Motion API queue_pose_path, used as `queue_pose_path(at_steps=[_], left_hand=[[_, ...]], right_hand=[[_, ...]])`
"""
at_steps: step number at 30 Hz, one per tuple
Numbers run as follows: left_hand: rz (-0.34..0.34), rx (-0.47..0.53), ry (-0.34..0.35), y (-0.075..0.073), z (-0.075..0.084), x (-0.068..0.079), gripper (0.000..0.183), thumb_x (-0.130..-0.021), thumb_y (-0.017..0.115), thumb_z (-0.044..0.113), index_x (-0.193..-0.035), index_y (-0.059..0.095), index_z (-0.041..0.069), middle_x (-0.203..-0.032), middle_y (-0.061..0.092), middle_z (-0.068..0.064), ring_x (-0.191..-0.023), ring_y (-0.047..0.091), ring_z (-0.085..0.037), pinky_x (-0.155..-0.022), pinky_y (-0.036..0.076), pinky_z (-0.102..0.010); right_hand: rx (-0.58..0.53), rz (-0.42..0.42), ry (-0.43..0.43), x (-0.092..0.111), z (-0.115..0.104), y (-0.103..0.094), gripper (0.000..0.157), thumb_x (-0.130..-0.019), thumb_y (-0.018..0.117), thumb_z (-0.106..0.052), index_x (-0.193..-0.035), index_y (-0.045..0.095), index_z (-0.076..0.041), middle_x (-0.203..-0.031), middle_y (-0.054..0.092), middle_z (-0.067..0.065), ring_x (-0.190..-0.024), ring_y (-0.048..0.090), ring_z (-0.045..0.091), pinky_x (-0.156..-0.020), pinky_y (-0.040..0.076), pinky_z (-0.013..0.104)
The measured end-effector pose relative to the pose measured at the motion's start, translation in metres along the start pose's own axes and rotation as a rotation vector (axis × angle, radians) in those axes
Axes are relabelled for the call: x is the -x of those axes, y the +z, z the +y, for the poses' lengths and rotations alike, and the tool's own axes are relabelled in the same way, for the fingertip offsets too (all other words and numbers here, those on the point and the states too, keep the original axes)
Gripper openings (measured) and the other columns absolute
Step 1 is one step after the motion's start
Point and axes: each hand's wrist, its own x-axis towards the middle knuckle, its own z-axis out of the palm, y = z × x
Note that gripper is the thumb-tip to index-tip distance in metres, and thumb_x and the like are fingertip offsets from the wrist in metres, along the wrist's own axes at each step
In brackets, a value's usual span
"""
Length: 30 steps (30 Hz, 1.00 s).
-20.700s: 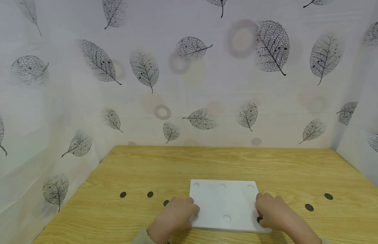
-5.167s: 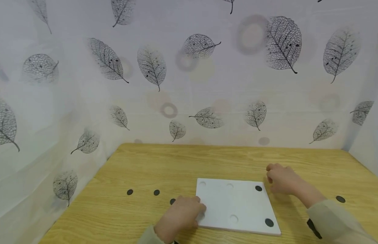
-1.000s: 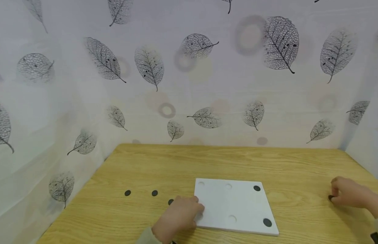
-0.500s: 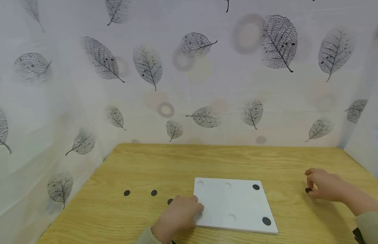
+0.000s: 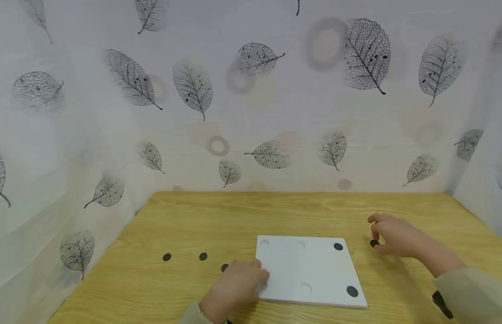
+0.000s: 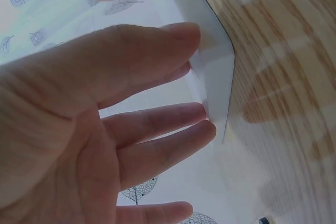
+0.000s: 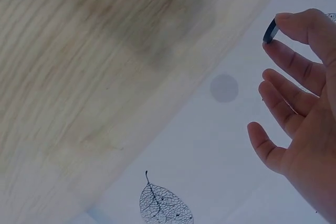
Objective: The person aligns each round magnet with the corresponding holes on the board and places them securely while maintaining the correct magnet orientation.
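Right hand (image 5: 398,236) pinches a black disc (image 5: 374,243), right of the white board (image 5: 303,270). Left hand (image 5: 236,283), loosely extended, touches the board's left edge.

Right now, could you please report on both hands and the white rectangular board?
Right hand pinching round black disc right of white rectangular board; nothing visible between. Left hand touching board's left edge. Two more discs at its right corners.

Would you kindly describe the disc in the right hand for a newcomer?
On the wood-grain table lies a white board. To its right, the right hand pinches a small black disc above the table. Only this disc is held; the other discs lie on the table or board.
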Motion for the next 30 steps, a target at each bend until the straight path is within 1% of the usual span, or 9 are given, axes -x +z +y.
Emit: queue_pose_path(at_steps=[5,10,14,17,23,30], left_hand=[[-0.013,0.004,-0.007,-0.001,-0.001,-0.001,0.025,-0.068,0.075,0.026,-0.091,0.065,0.023,-0.072,0.048,0.009,-0.061,0.041,-0.005,-0.061,0.042,-0.031],[-0.008,0.011,-0.004,-0.001,-0.001,-0.002,0.027,-0.068,0.075,0.027,-0.093,0.065,0.024,-0.074,0.049,0.009,-0.062,0.042,-0.005,-0.062,0.043,-0.032],[0.003,0.008,-0.006,0.001,-0.001,-0.001,0.028,-0.067,0.075,0.027,-0.093,0.065,0.025,-0.074,0.049,0.01,-0.062,0.043,-0.006,-0.062,0.042,-0.032],[-0.001,0.015,-0.01,0.001,-0.001,-0.001,0.028,-0.067,0.075,0.027,-0.093,0.065,0.025,-0.074,0.049,0.01,-0.062,0.043,-0.006,-0.063,0.042,-0.032],[-0.033,0.033,-0.021,0.0,-0.001,-0.002,0.029,-0.068,0.075,0.026,-0.095,0.065,0.025,-0.075,0.05,0.01,-0.063,0.043,-0.006,-0.065,0.043,-0.035],[-0.031,0.032,-0.017,-0.001,-0.001,-0.002,0.028,-0.068,0.075,0.026,-0.094,0.065,0.025,-0.075,0.05,0.009,-0.063,0.043,-0.006,-0.065,0.044,-0.035]], right_hand=[[0.004,-0.003,-0.032,-0.016,-0.018,-0.006,0.024,-0.064,0.075,-0.016,-0.063,0.051,-0.018,-0.105,0.053,0.019,-0.093,0.05,0.038,-0.061,0.042,0.048],[0.0,-0.013,-0.039,-0.031,-0.036,-0.008,0.023,-0.065,0.075,-0.016,-0.062,0.052,-0.017,-0.107,0.052,0.018,-0.096,0.049,0.039,-0.069,0.04,0.055],[-0.001,-0.021,-0.046,-0.041,-0.049,-0.009,0.024,-0.066,0.075,-0.016,-0.062,0.052,-0.017,-0.109,0.052,0.017,-0.098,0.048,0.038,-0.072,0.039,0.057],[-0.008,-0.035,-0.052,-0.048,-0.059,-0.01,0.024,-0.066,0.075,-0.017,-0.062,0.052,-0.017,-0.11,0.052,0.017,-0.1,0.047,0.037,-0.073,0.038,0.058],[-0.006,-0.037,-0.08,-0.06,-0.071,-0.007,0.023,-0.067,0.074,-0.016,-0.061,0.052,-0.016,-0.11,0.052,0.016,-0.101,0.046,0.037,-0.072,0.039,0.057],[-0.022,-0.06,-0.071,-0.071,-0.079,-0.002,0.022,-0.067,0.074,-0.016,-0.061,0.053,-0.017,-0.112,0.051,0.015,-0.105,0.044,0.036,-0.074,0.037,0.058]])
